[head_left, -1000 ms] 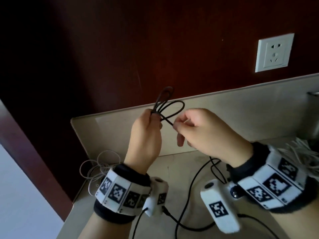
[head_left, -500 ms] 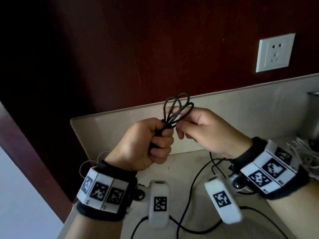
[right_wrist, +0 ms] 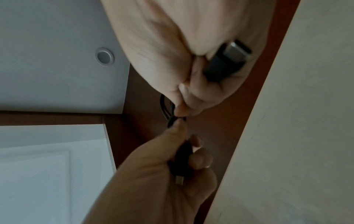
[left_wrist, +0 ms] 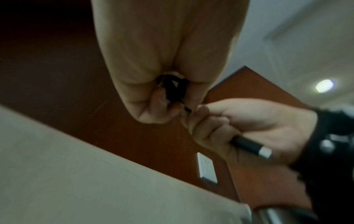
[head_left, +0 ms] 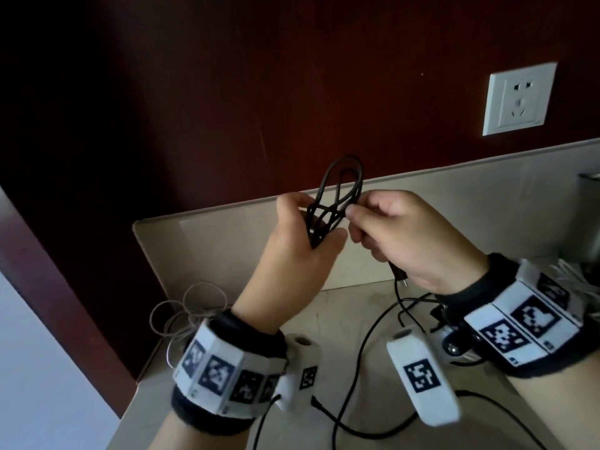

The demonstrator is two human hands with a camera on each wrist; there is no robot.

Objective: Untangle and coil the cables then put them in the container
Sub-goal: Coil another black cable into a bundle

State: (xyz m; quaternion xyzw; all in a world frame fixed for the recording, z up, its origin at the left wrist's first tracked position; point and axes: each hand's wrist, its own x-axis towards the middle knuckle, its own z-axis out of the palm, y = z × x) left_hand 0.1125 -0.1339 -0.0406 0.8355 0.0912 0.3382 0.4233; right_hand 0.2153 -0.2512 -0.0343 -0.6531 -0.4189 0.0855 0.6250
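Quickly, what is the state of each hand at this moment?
Left hand: grips the coiled black cable.
Right hand: pinches the same cable, with its plug end in the palm.

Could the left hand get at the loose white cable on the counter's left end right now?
Probably not yet. The white cable lies in the open by the left wrist, with nothing over it, but the left hand has its grip full of the coiled black cable, which the right hand pinches.
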